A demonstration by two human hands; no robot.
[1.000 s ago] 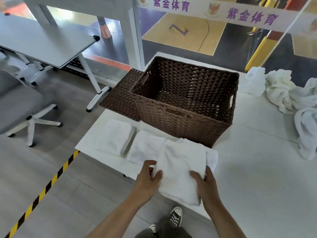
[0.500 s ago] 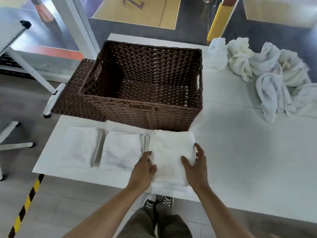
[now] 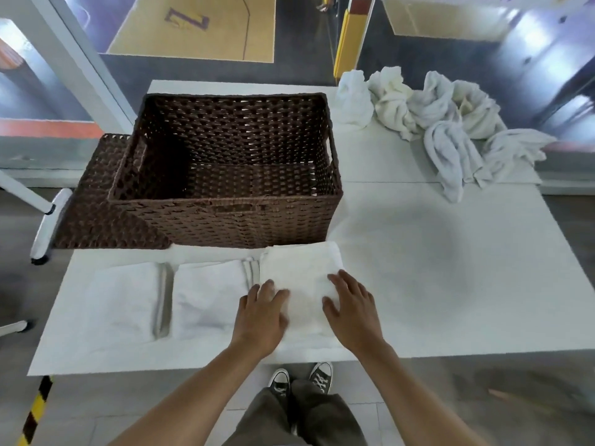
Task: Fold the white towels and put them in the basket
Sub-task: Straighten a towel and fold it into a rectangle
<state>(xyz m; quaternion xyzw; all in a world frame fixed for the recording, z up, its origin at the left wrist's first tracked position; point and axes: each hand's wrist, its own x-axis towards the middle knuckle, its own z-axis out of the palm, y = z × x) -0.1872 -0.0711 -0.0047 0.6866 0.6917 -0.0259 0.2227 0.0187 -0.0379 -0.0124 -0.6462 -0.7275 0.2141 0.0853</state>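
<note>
white folded towel [image 3: 299, 272] partly hidden under flat left hand [image 3: 261, 320], right hand [image 3: 352, 312].

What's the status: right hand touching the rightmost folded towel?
Touching. Head view: the right hand lies flat on the rightmost folded towel, its straight fingers overlapping the towel's right edge with no gap visible.

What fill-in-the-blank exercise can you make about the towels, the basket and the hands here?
1. ____ folded towels lie in a row in front of the brown basket.
2. The left hand and the right hand rest on one towel, the ____ of that row.
3. The inside of the basket is ____.
4. The crumpled towels lie on the table to the ____ of the basket.
Missing words: three; rightmost; empty; right.
</note>
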